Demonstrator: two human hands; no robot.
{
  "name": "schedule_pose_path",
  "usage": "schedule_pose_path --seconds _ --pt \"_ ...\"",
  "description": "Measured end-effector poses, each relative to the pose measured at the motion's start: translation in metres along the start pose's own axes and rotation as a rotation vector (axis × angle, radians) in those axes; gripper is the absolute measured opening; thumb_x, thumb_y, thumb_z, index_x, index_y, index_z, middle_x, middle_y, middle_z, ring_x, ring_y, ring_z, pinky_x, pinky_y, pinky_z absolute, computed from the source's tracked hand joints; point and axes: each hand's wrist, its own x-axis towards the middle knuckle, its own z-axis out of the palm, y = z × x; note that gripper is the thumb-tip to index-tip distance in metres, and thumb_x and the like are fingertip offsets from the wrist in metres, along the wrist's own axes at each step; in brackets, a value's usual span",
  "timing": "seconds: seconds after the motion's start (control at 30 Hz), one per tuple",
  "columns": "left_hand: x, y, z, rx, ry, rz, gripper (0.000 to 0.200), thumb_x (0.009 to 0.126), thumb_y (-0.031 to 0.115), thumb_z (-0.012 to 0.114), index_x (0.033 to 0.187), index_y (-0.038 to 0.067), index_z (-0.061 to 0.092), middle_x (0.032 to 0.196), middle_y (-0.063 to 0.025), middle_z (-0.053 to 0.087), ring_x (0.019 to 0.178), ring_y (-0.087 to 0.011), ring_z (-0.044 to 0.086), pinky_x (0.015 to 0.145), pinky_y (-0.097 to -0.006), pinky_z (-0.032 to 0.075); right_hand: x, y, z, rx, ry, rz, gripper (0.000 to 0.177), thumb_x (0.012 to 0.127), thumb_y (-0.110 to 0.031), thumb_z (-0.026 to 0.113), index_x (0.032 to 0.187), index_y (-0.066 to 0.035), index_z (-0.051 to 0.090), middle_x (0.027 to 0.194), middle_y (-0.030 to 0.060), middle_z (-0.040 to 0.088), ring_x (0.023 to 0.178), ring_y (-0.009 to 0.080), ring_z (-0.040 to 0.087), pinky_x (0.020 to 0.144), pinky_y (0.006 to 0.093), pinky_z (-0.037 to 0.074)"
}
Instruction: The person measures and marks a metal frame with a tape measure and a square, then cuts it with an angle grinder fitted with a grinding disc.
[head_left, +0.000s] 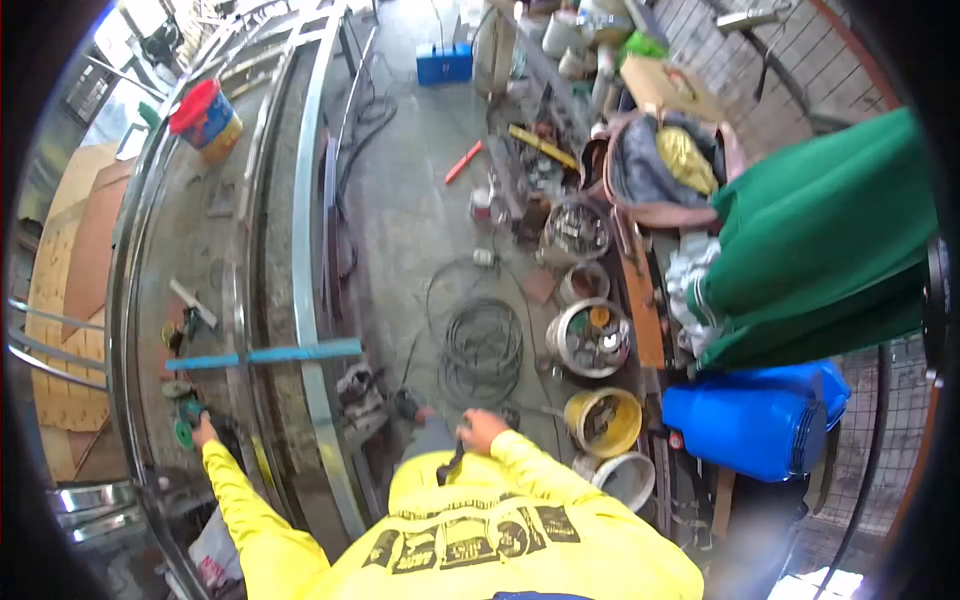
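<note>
At the left, my left hand (207, 430) is wrapped round a green angle grinder (188, 415), low beside the metal frame. The grinder's disc end points away from me, and my fingers partly cover its body. Close in front of my yellow shirt, my right hand (482, 432) is closed at the upper end of a dark strap-like thing (452, 464). What exactly that is stays too blurred to tell. Beyond the grinder, a light blue bar (262, 355) lies across the long steel rails (312, 230).
Coiled cable (482, 345) lies on the floor ahead. To the right stand a yellow bucket (603, 422), a bucket of small parts (592, 338) and a blue jerrycan (745, 425). A green cloth (825, 235) hangs above. A red-blue bucket (205, 120) and blue toolbox (444, 64) are farther off.
</note>
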Motion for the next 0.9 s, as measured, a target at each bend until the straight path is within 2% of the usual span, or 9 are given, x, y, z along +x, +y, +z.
schedule_pose_path --seconds 0.03,0.1,0.23,0.43,0.53,0.6,0.67,0.77,0.9 --pt "-0.057 0.063 -0.041 0.080 -0.045 -0.002 0.057 0.088 0.043 0.077 0.116 -0.006 0.072 0.114 -0.0197 0.075 0.104 -0.0324 0.069 0.094 -0.0426 0.051 -0.022 0.039 0.025 0.057 0.009 0.032 0.055 0.092 -0.043 0.068 0.129 -0.002 0.064 0.121 0.0272 0.068 0.116 0.0423 0.065 0.101 0.0492 0.051" --pt "-0.119 0.116 -0.065 0.133 0.030 0.135 0.046 0.091 0.043 0.077 0.108 0.000 0.074 0.104 -0.0127 0.076 0.095 -0.0262 0.069 0.088 -0.0398 0.052 -0.026 0.091 0.049 0.109 0.084 0.066 0.054 0.090 -0.042 0.070 0.123 0.001 0.067 0.117 0.0284 0.071 0.112 0.0428 0.067 0.099 0.0487 0.053" --pt "-0.207 0.167 -0.098 -0.066 -0.099 0.438 0.034 0.096 0.033 0.075 0.107 0.001 0.075 0.101 -0.0071 0.074 0.090 -0.0182 0.067 0.083 -0.0343 0.052 -0.053 0.149 0.065 0.240 0.045 0.246 0.052 0.089 -0.044 0.071 0.118 -0.002 0.070 0.114 0.0260 0.073 0.111 0.0423 0.069 0.098 0.0474 0.054" --pt "-0.408 0.249 -0.103 -0.140 -0.321 0.689 0.026 0.100 0.026 0.070 0.101 0.000 0.073 0.090 -0.0019 0.071 0.083 -0.0102 0.062 0.076 -0.0275 0.050 -0.104 0.212 0.100 0.426 0.098 0.402 0.045 0.089 -0.040 0.072 0.111 -0.001 0.073 0.110 0.0260 0.073 0.109 0.0427 0.069 0.095 0.0476 0.054" --pt "-0.491 0.252 -0.087 -0.069 -0.486 0.812 0.018 0.098 0.019 0.069 0.095 0.001 0.071 0.084 -0.0050 0.067 0.080 -0.0143 0.063 0.075 -0.0300 0.050 -0.129 0.230 0.109 0.455 0.061 0.477 0.045 0.090 -0.040 0.070 0.115 -0.002 0.071 0.118 0.0245 0.072 0.114 0.0425 0.067 0.099 0.0484 0.051" --pt "-0.545 0.254 -0.081 -0.051 -0.714 0.842 0.012 0.093 0.013 0.071 0.090 0.001 0.069 0.084 -0.0089 0.068 0.080 -0.0206 0.066 0.075 -0.0327 0.051 -0.140 0.238 0.119 0.444 0.049 0.508 0.047 0.090 -0.040 0.070 0.117 -0.002 0.070 0.118 0.0241 0.072 0.113 0.0425 0.067 0.099 0.0484 0.051" --pt "-0.575 0.233 -0.075 -0.011 -0.818 1.096 0.004 0.085 0.005 0.072 0.086 0.003 0.069 0.084 -0.0125 0.068 0.081 -0.0338 0.065 0.074 -0.0410 0.050 -0.145 0.246 0.124 0.443 0.014 0.518 0.050 0.090 -0.040 0.069 0.122 -0.001 0.069 0.120 0.0241 0.072 0.115 0.0423 0.066 0.100 0.0483 0.051" --pt "-0.600 0.196 -0.087 0.078 -1.047 0.940 0.005 0.085 0.007 0.073 0.088 0.004 0.070 0.083 -0.0131 0.066 0.078 -0.0333 0.063 0.071 -0.0420 0.049 -0.146 0.246 0.131 0.406 0.039 0.504 0.046 0.089 -0.041 0.070 0.112 -0.002 0.074 0.111 0.0248 0.073 0.108 0.0410 0.069 0.094 0.0456 0.053" --pt "-0.609 0.161 -0.103 0.168 -1.195 0.741 0.011 0.091 0.010 0.071 0.097 0.000 0.070 0.087 -0.0148 0.068 0.079 -0.0305 0.067 0.072 -0.0376 0.053 -0.137 0.239 0.125 0.379 0.044 0.472 0.044 0.089 -0.039 0.070 0.112 -0.001 0.073 0.112 0.0246 0.073 0.108 0.0410 0.069 0.095 0.0449 0.053"
